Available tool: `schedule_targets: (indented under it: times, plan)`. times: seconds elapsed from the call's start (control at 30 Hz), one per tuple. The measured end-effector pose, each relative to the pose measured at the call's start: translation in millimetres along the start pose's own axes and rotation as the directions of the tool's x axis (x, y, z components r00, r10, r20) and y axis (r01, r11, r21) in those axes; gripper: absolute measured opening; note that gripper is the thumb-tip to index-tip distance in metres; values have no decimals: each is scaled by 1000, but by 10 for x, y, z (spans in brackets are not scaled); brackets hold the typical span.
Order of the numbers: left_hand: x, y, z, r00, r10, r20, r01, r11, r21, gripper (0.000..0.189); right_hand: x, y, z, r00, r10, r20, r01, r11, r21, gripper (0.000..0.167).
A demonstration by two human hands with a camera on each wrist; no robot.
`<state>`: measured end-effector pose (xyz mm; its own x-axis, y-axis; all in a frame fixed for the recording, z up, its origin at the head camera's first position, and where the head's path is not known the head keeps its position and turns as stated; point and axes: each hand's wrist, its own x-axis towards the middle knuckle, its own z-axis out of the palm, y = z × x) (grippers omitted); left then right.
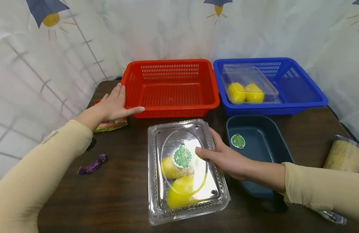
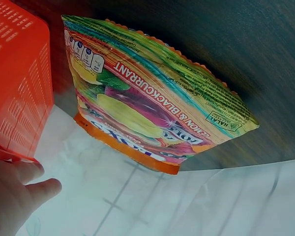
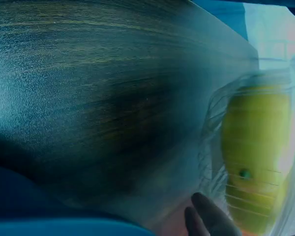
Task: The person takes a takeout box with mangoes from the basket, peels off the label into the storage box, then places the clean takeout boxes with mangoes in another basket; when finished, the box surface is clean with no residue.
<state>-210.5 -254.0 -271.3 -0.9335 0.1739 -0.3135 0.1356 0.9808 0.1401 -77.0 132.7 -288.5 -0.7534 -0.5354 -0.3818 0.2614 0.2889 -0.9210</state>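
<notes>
Nearest us in the head view is the left sleeve (image 1: 36,174), leading to the left hand (image 1: 112,103), whose straight, spread fingers lie along the left rim of the red basket (image 1: 170,113) and grasp nothing we can see. In front of that basket is the clear box (image 1: 201,181) with yellow fruit (image 1: 180,192) inside; we cannot tell whether its base touches the counter (image 1: 118,197). Our right hand (image 1: 228,159) grips its right edge, thumb on top and the other fingers round the side. We judge the shell thin, light and slippery, most of the weight being the fruit, which could roll on tilting and bruise under a squeeze. Its top would probably buckle if pressed mid-panel, so we favour the stiffer ribbed edges, ideally with some support beneath. From the left wrist, we see fingertips at the basket's corner and a packet (image 2: 137,98) just beside it. From the right wrist, blurred, we get the box's ribbed wall and two fingertips by it; how tightly they press, we cannot tell.
</notes>
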Motion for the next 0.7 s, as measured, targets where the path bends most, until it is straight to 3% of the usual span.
schedule_targets:
  times: [0.13, 0.4, 0.7]
  plan:
    - [4, -23, 19, 1000, 0, 1, 0, 1000, -1, 130, 109, 64, -13, 999, 38, -14, -37, 997, 66, 91]
    - [-12, -4, 6, 1000, 1, 5, -1, 1000, -23, 130, 257, 127, -78, 992, 110, -65, -109, 994, 27, 88]
    - [-4, -4, 3, 1000, -2, 3, 2, 1000, -9, 131, 302, 98, -117, 986, 153, -66, -152, 988, 26, 88]
